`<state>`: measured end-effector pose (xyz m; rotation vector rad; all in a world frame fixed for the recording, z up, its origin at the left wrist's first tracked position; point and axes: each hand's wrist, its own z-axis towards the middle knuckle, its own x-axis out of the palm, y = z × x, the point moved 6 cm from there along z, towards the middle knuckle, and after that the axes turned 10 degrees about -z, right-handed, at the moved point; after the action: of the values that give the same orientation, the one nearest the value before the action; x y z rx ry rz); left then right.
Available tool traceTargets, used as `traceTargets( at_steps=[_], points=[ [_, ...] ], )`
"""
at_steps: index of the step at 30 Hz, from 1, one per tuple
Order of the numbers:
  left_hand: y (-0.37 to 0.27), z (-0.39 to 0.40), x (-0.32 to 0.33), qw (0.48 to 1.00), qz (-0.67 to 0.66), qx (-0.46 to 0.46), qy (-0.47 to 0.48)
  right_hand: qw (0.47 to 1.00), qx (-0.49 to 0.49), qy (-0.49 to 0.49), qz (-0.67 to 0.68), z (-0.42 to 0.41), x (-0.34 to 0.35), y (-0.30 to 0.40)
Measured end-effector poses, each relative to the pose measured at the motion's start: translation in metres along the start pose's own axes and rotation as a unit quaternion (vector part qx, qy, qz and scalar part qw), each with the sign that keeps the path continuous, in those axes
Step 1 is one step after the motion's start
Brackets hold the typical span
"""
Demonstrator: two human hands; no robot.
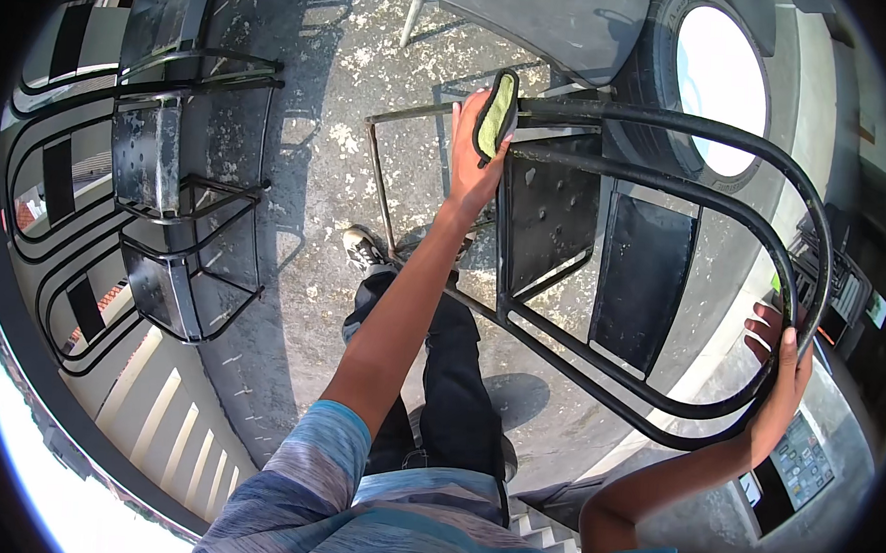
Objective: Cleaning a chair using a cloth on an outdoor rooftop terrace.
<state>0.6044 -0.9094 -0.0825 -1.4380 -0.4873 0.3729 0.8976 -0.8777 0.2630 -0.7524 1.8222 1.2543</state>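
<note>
A black metal-framed chair (642, 276) is tipped before me, its looped tubular back to the right and its thin legs towards the left. My left hand (480, 147) holds a yellow-green scrubbing pad with a dark edge (499, 118) against the upper tube of the chair frame. At the far right, my right hand (783, 377) grips the bend of the double-tube backrest. The seat panel (555, 211) and the back panel (642, 279) are black and show marks or dents.
Several black metal chairs (149, 156) stand at the left beside a slatted railing (161, 412). A grey tabletop (547, 19) and a large tire (656, 85) lie at the top. Worn, paint-flecked concrete floor (320, 187) extends around my shoes. Stairs (542, 533) show at the bottom.
</note>
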Motion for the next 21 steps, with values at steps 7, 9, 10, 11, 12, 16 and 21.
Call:
traceTargets(
  at_steps=[7, 9, 10, 11, 12, 16, 21],
  points=[
    [0.051, 0.022, -0.021, 0.977, 0.106, 0.124, 0.136, 0.999, -0.027, 0.005, -0.046, 0.013, -0.015, -0.013],
    [0.059, 0.03, -0.018, 0.965, 0.14, 0.139, 0.17, 0.998, -0.015, -0.01, -0.067, 0.02, -0.026, -0.023],
    [0.059, 0.034, -0.018, 0.962, 0.147, 0.15, 0.174, 0.997, -0.017, -0.022, -0.074, 0.022, -0.028, -0.023],
    [0.059, 0.037, -0.019, 0.958, 0.156, 0.162, 0.177, 0.997, -0.014, -0.012, -0.075, 0.028, -0.034, -0.031],
    [0.052, 0.038, -0.012, 0.953, 0.147, 0.174, 0.198, 0.998, -0.004, -0.024, -0.062, 0.027, -0.037, -0.032],
    [0.046, 0.036, -0.023, 0.962, 0.124, 0.136, 0.202, 0.998, 0.014, -0.031, -0.054, 0.032, -0.038, -0.037],
    [0.116, 0.023, -0.087, 0.97, 0.176, 0.066, 0.156, 0.996, 0.006, -0.043, -0.074, 0.037, -0.042, -0.041]
  ],
)
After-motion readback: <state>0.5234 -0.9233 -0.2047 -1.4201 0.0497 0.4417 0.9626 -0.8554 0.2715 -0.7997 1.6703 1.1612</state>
